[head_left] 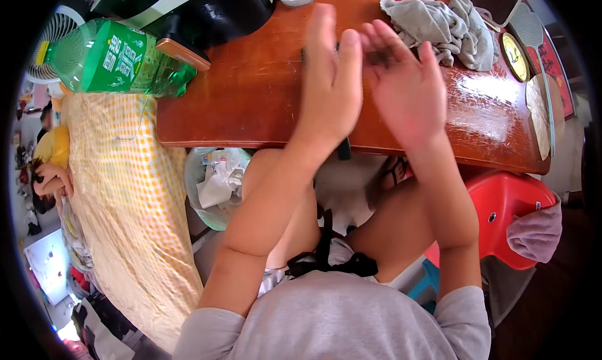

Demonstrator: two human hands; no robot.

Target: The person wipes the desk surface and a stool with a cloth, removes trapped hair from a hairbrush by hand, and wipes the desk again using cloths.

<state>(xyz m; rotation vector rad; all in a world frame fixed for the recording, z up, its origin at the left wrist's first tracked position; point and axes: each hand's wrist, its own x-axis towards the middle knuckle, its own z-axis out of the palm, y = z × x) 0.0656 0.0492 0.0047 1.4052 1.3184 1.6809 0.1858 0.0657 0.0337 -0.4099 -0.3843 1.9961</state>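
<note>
My left hand [332, 78] is raised over the brown wooden table [244, 103], fingers stretched out and slightly blurred. Beside it my right hand [406, 87] is held up with the palm turned inward and the fingers spread. The two hands face each other a small gap apart, and neither holds anything. Part of a dark object shows behind my left hand, too covered to name. A black strap-like piece [344, 149] hangs at the table's front edge between my wrists.
A green soda bottle [122, 59] lies at the left by a black appliance [219, 21]. A grey cloth [442, 31] sits at the back right. Below are a lined trash bin [199, 194] and a red stool [501, 203]. Another person [53, 172] is at far left.
</note>
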